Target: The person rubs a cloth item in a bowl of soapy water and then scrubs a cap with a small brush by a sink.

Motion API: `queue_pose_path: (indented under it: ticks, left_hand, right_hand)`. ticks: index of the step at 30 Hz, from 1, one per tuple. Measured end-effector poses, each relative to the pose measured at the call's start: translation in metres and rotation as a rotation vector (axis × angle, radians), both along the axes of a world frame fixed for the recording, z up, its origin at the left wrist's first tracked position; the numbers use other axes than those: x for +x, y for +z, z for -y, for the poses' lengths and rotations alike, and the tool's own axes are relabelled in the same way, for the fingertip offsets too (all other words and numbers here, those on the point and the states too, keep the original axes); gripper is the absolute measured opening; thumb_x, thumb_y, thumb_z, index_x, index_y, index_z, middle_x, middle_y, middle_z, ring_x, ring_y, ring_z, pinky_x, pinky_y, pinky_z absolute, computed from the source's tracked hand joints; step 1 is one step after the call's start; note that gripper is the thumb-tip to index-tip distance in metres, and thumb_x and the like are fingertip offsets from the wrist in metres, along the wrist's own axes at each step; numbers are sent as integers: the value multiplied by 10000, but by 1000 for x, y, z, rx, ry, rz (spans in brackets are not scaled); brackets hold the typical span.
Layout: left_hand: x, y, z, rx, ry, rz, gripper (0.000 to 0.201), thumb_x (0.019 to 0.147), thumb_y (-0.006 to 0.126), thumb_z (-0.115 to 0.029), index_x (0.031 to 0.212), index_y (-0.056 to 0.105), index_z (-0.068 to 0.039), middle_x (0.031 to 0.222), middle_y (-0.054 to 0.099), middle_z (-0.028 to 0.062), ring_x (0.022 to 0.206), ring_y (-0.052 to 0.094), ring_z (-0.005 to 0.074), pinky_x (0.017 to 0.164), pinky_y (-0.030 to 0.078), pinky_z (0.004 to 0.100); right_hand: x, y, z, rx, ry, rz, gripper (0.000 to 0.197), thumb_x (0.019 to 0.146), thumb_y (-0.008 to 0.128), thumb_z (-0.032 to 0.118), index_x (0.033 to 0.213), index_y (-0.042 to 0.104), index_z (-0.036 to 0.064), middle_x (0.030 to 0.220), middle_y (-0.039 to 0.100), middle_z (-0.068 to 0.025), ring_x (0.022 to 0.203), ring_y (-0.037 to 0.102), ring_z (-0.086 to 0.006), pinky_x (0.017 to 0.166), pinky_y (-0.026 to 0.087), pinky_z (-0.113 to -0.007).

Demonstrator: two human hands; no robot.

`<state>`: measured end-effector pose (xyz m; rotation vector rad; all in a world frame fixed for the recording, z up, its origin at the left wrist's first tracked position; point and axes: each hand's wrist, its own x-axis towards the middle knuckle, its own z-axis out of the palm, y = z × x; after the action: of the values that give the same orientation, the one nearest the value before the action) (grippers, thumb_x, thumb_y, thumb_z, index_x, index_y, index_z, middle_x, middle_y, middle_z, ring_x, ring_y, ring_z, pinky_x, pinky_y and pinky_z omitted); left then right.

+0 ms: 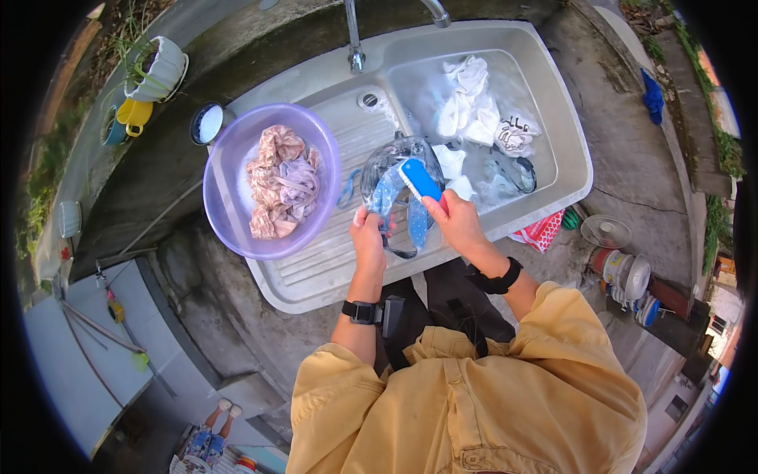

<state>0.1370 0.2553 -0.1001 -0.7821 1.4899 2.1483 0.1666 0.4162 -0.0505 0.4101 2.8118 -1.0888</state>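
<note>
My right hand [461,224] grips a blue scrub brush [420,178] with white bristles and a red part near the fingers. The bristles lie on or just above a wet blue, white-speckled garment [386,190] with dark sheer cloth and a strap; its exact kind cannot be made out. Closed on the near left edge of this garment is my left hand [368,236]. The garment rests on the ribbed drainboard [304,288] of a pale sink unit. To its right, white clothes [470,107] soak in the cloudy water of the sink basin [545,150].
A purple tub [332,142] holding pink patterned laundry [283,182] sits on the drainboard's left. Beside it is a dark bowl of white stuff [210,123]. A faucet [357,57] rises at the back. A red-and-white packet [542,231] lies below the sink's right edge.
</note>
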Motion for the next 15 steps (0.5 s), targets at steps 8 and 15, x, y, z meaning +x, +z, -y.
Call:
queue_pose_path:
  ticks: [8, 15]
  left_hand:
    - [0, 12, 21, 59, -136, 23, 100, 758, 541, -115, 766, 447, -82, 483, 399, -10, 330, 328, 70, 309, 225, 226]
    - [19, -27, 43, -26, -167, 170, 108, 745, 554, -92, 789, 459, -64, 486, 401, -6, 323, 326, 74, 302, 225, 230]
  right_hand:
    - [-4, -4, 32, 126, 194, 35, 428, 807, 572, 419, 713, 499, 8, 553, 557, -160, 524, 580, -331, 475, 450, -392]
    - [-8, -41, 32, 307, 270, 43, 421, 791, 578, 407, 737, 524, -7, 552, 575, -154, 519, 601, -294, 458, 470, -370]
